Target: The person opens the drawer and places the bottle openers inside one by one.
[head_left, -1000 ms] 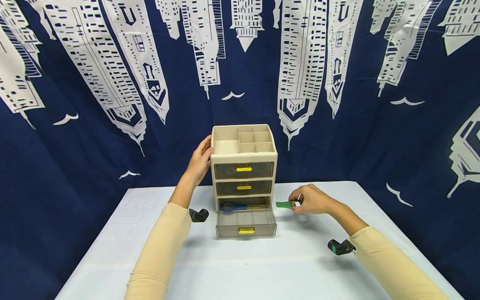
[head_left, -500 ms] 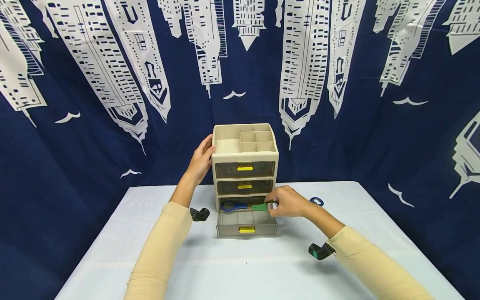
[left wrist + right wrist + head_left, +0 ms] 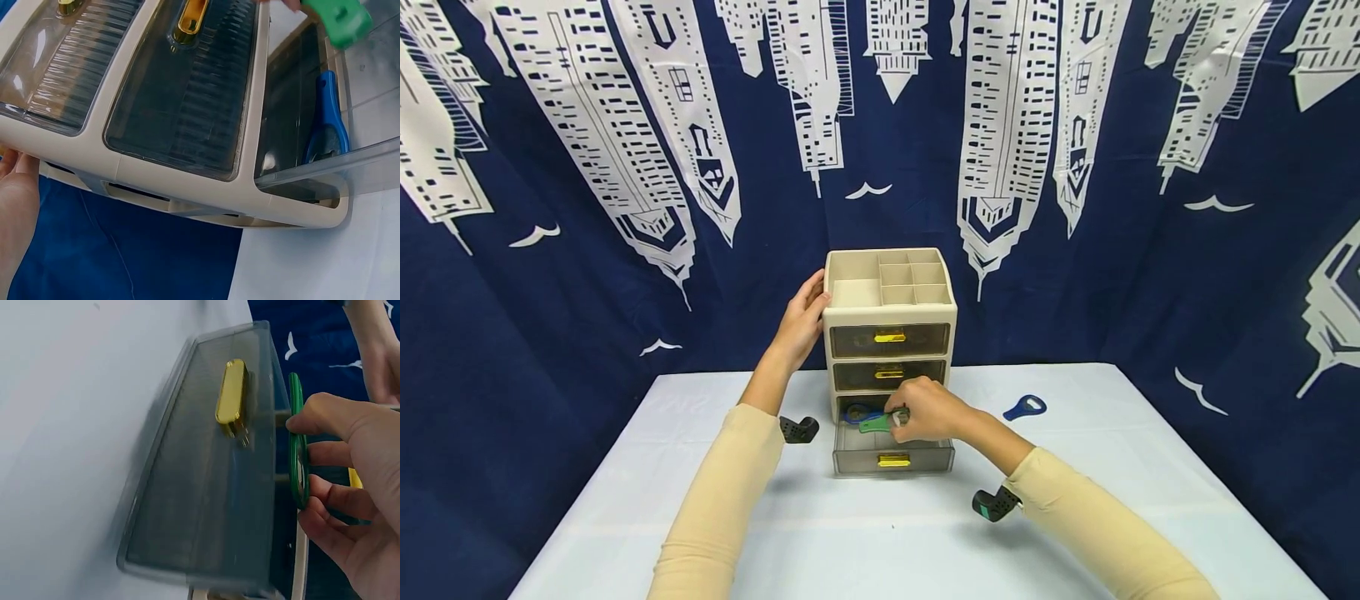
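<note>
My right hand holds a green bottle opener over the pulled-out bottom drawer of a cream desktop organizer. Thumb and fingertips pinch the opener's edge in the right wrist view, where the green opener stands edge-on above the drawer's front. Inside that drawer, at its left, lies a blue bottle opener. My left hand rests against the organizer's upper left side, its fingers extended along it and the thumb at the top rim.
A second blue bottle opener lies on the white table right of the organizer. Two upper drawers are closed. The organizer's top has divided compartments. A navy curtain with white building prints hangs behind.
My right hand has carried the green bottle opener leftward from beside the organizer to over the open drawer. The blue opener on the table has come into sight. My left hand stays put.
</note>
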A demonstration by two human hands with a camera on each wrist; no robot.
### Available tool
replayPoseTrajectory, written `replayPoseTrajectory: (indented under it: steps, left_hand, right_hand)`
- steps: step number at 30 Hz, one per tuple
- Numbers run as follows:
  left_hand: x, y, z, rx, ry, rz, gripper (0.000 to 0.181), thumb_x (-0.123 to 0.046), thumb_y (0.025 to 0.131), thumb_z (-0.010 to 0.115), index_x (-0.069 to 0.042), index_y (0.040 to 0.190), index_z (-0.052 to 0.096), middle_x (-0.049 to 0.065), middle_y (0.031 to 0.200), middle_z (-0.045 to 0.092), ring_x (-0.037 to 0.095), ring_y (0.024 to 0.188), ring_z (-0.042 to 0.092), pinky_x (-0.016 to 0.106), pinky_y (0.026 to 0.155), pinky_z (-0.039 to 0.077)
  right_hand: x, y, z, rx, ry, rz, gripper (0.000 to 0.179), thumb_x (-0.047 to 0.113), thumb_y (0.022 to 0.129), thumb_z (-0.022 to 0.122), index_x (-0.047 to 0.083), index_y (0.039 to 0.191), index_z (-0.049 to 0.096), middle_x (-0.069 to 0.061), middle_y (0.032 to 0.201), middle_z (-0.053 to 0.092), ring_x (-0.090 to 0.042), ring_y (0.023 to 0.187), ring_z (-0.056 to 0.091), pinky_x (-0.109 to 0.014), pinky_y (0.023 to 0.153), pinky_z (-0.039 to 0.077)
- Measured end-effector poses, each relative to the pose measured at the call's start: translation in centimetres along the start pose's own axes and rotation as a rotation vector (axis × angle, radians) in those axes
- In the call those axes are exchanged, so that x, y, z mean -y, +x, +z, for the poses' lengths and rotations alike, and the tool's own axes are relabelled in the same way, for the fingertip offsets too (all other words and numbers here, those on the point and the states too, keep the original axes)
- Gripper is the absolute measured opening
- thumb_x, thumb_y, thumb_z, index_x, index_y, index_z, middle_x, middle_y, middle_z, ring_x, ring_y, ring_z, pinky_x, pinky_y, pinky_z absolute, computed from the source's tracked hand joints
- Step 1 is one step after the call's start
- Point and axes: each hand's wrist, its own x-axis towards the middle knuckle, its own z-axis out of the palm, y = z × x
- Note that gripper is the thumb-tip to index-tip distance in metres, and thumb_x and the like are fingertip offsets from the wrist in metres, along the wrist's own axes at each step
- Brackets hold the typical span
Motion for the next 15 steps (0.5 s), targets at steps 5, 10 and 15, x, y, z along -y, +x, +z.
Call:
replayPoseTrajectory:
  steps: [5,10,15]
  left_hand:
    - [-0.1,0.0,0.0,0.002,0.003,-0.001,0.058,-0.012,0.112,0.044,-0.008,0.165,0.021,0.015,0.167,0.025,0.029,0.148,0.033,0.052,0.115,0.034]
    - [-0.2,0.0,-0.1,0.001,0.002,-0.001,0.058,-0.012,0.113,0.044,-0.009,0.165,0.021,0.014,0.167,0.025,0.029,0.148,0.033,0.051,0.115,0.035]
    - [-0.2,-0.1,-0.1,0.004,0.023,-0.003,0.057,-0.014,0.113,0.044,-0.011,0.166,0.022,0.013,0.168,0.025,0.028,0.149,0.033,0.050,0.115,0.035]
  right_hand:
    - [0.7,0.9,0.9,0.044,-0.033,0.056,0.026,0.020,0.085,0.081,0.011,0.109,0.081,-0.003,0.111,0.074,-0.020,0.102,0.067,-0.033,0.078,0.056]
    - [0.9,1.5,1.5,0.053,-0.038,0.050,0.031,0.019,0.087,0.082,0.008,0.116,0.079,-0.007,0.118,0.071,-0.026,0.109,0.067,-0.040,0.086,0.057]
    - [0.9,1.6,1.3,0.031,0.011,0.028,0.034,0.013,0.089,0.082,0.006,0.122,0.076,-0.009,0.124,0.070,-0.030,0.116,0.065,-0.045,0.093,0.055]
